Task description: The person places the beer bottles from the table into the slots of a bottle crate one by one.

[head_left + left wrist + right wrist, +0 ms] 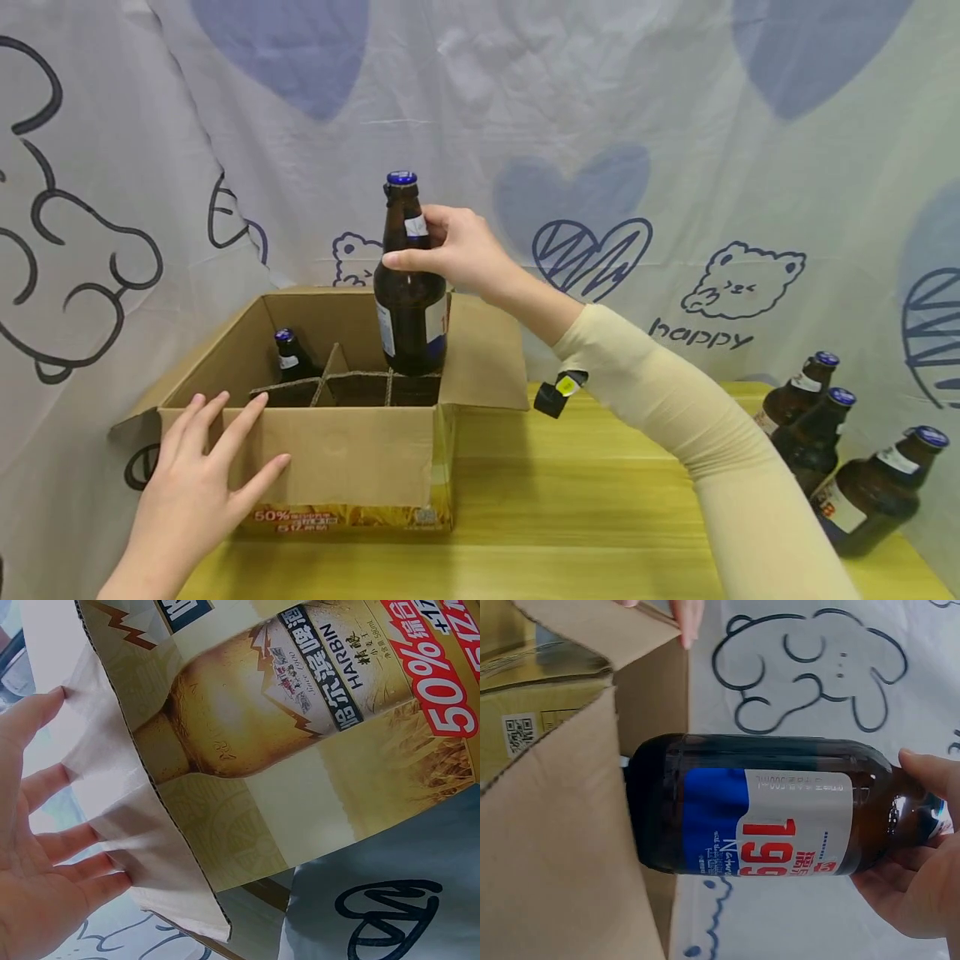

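Note:
My right hand (pixel 468 250) grips a brown beer bottle (pixel 410 308) by its neck and shoulder. The bottle is upright, its blue cap on top, and its base hangs over the right part of an open cardboard box (pixel 337 454). In the right wrist view a blue and white label (pixel 795 817) faces the camera. My left hand (pixel 198 475) rests with spread, straight fingers on the box's folded-down front flap. Inside the box, cardboard dividers (pixel 330 379) form compartments, and another bottle (pixel 291 354) stands at the back left.
Several brown bottles with blue caps, among them the front one (pixel 873 492), stand at the right of the yellow wood-grain table (pixel 570 500). The box's right flap (pixel 487 350) sticks outward. A printed curtain (pixel 465 100) hangs behind and at the sides.

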Available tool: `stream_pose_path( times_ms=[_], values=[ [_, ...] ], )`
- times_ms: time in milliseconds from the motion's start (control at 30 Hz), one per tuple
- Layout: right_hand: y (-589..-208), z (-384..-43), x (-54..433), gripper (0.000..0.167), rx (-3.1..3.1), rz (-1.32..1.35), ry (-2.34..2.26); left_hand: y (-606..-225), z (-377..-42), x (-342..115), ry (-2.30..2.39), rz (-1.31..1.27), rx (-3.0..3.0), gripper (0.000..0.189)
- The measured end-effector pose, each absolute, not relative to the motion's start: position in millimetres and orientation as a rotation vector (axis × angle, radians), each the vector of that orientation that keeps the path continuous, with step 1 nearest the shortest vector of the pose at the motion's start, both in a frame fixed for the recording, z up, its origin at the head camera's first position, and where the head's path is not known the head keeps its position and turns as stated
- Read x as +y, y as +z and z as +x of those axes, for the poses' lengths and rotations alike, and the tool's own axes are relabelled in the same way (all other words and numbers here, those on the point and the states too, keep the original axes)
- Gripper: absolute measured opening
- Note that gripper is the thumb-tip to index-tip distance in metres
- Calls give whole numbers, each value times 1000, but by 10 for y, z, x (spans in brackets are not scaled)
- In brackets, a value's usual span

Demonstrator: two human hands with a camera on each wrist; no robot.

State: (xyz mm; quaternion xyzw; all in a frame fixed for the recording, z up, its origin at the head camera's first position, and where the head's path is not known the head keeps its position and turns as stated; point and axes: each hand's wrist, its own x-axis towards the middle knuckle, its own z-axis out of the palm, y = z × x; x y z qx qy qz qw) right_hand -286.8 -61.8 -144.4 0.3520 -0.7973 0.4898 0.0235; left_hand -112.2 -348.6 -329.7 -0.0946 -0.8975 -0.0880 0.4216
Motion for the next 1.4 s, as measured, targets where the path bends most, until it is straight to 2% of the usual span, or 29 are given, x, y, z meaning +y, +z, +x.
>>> stream_pose_path(
  times_ms=[300, 700, 1033, 1400],
  values=[
    [-1633, -2932, -942, 36, -2508, 1122, 1483, -3307, -1098, -3474, -220, -236, -2246, 77],
    [-1636, -3036, -1418, 42, -2605, 1148, 1410, -3281, -1086, -3475, -209, -236, -2232, 76],
    [-1640, -3233, -1752, 39, -2646, 1096, 1170, -3298, -1106, -3513, -189, -229, -2210, 74],
    [-1773, -3454, -1930, 39, -2673, 1063, 1245, -3324, -1113, -3500, -205, -236, -2224, 72]
  ],
)
